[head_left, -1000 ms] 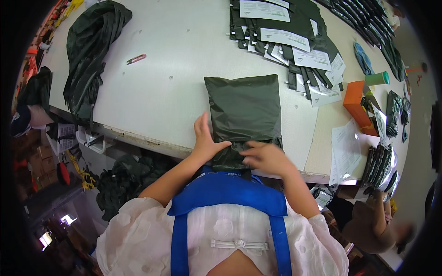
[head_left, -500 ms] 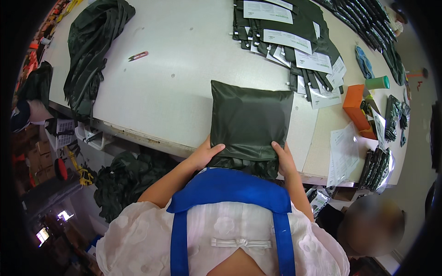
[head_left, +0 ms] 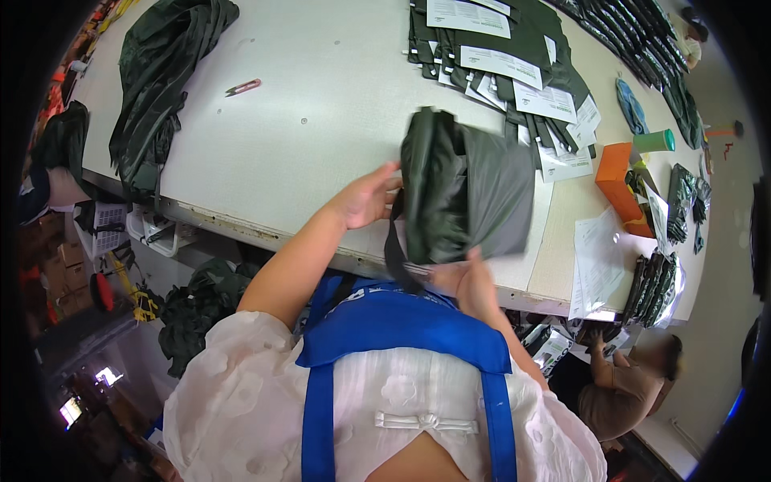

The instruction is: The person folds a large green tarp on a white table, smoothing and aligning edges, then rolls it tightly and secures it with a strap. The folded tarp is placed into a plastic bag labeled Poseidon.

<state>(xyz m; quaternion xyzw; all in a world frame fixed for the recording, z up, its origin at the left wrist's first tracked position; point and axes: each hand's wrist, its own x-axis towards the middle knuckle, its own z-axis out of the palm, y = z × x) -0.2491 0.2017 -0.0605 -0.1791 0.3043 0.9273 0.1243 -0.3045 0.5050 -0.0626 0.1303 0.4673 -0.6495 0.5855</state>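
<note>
A folded dark green fabric bundle (head_left: pixel 474 193), squarish and blurred by motion, is tilted up over the table's near edge in front of me. A loose dark strap (head_left: pixel 395 249) hangs from its lower left side. My right hand (head_left: pixel 470 283) grips the bundle's lower edge, thumb on the face towards me. Beside the left edge is my left hand (head_left: pixel 371 197), fingers apart, its tips close to the fabric; whether they touch it I cannot tell. To the far right lies a pile of flat dark green pouches (head_left: pixel 530 80) with white printed cards.
On the white table (head_left: pixel 273 161) lie pink thread snips (head_left: pixel 243 87) and, at left, draped dark green fabric (head_left: pixel 157 88). Along the right are an orange box (head_left: pixel 614 181), a green cylinder (head_left: pixel 654 141), paper sheets (head_left: pixel 596 261) and black packets (head_left: pixel 649 289). A co-worker (head_left: pixel 622 386) sits lower right.
The bundle has turned from flat to tilted and shifted slightly right, showing folded layers and a strap. My left hand has left its lower corner and risen; my right hand moved left along the bottom.
</note>
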